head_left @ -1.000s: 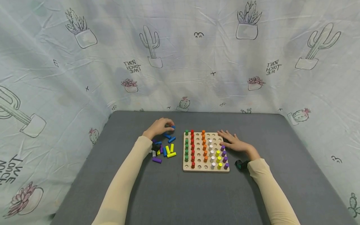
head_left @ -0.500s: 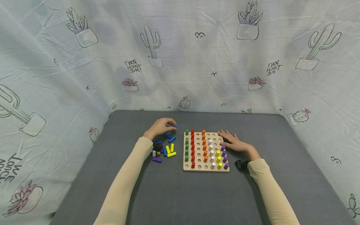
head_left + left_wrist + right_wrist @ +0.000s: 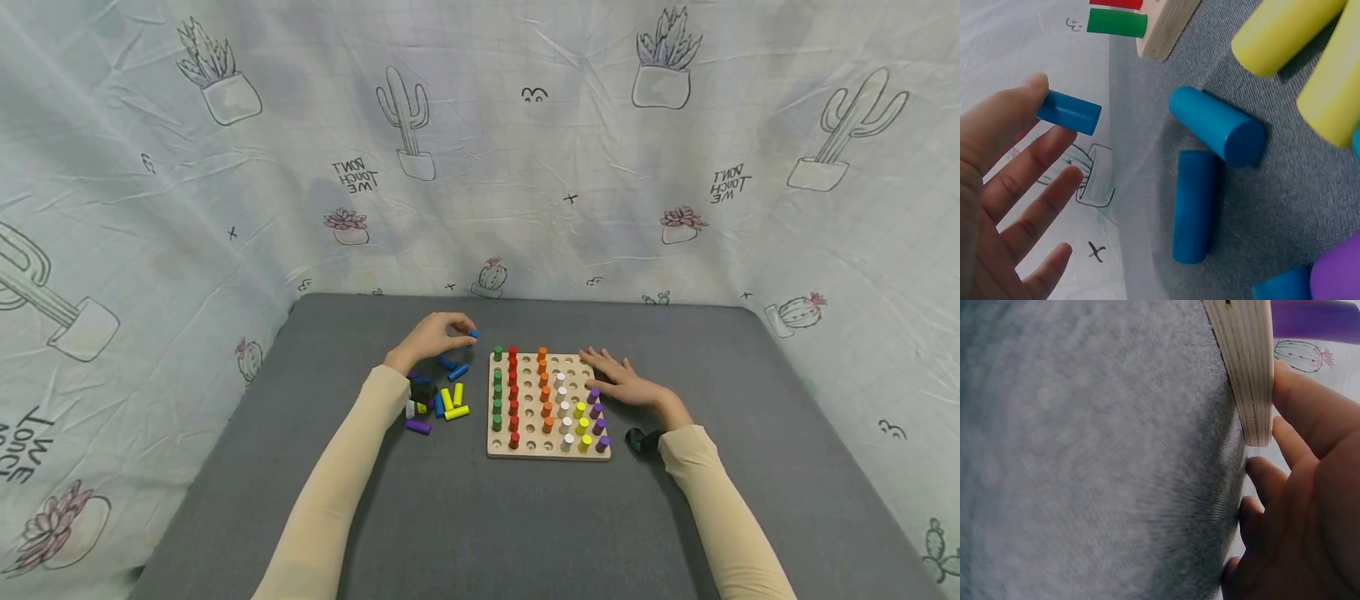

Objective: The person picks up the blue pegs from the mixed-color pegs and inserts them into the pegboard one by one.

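Between thumb and index finger my left hand [image 3: 433, 337] pinches a blue peg [image 3: 1071, 112], held up beyond the loose pegs; the other fingers spread apart in the left wrist view. Just right of it lies a wooden pegboard [image 3: 531, 451] with upright green, red, orange, white, yellow and purple pegs in columns. One column of holes, between red and orange, holds no pegs. At the board's far right corner rests my right hand [image 3: 628, 385], fingers spread. In the right wrist view its thumb and index finger touch the board's edge [image 3: 1254, 394].
Below the left hand lie loose pegs on the grey table [image 3: 480, 525]: yellow pegs [image 3: 457, 412], blue pegs [image 3: 458, 372], a purple peg [image 3: 418, 427] and a white one [image 3: 410, 409]. A cactus-print cloth [image 3: 480, 150] hangs behind and at both sides of the table.
My left hand has moved slightly right, toward the board, with the blue peg between its fingertips. The right hand stays at the board's corner.
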The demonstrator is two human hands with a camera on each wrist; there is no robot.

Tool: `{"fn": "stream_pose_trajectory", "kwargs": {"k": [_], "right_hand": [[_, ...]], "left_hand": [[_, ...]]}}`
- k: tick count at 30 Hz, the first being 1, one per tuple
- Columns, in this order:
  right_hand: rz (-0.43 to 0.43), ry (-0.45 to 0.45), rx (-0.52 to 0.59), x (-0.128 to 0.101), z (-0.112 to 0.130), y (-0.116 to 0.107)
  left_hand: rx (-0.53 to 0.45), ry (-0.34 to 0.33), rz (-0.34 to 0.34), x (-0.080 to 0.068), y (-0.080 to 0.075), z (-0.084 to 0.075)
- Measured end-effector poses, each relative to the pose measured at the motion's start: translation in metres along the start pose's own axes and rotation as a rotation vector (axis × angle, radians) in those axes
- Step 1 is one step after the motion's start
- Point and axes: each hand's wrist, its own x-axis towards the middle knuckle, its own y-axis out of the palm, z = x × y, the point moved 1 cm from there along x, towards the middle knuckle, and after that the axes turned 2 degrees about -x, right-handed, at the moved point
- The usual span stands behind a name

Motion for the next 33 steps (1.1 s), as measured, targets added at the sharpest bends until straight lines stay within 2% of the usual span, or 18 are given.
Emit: {"fn": "stream_pose_trajectory", "kwargs": {"k": [11, 16, 33], "right_hand": [[-0.001, -0.009, -0.007, -0.002, 0.000, 0.001], [-0.008, -0.014, -0.003, -0.003, 0.002, 0.001], [0.003, -0.007, -0.006, -0.003, 0.002, 0.000]], "left_hand": [[-0.071, 0.047, -0.010, 0.000, 0.004, -0.008], [-0.109, 0.043, -0.024, 0.001, 0.007, -0.012], [-0.145, 0.075, -0.018, 0.011, 0.020, -0.021]]}}
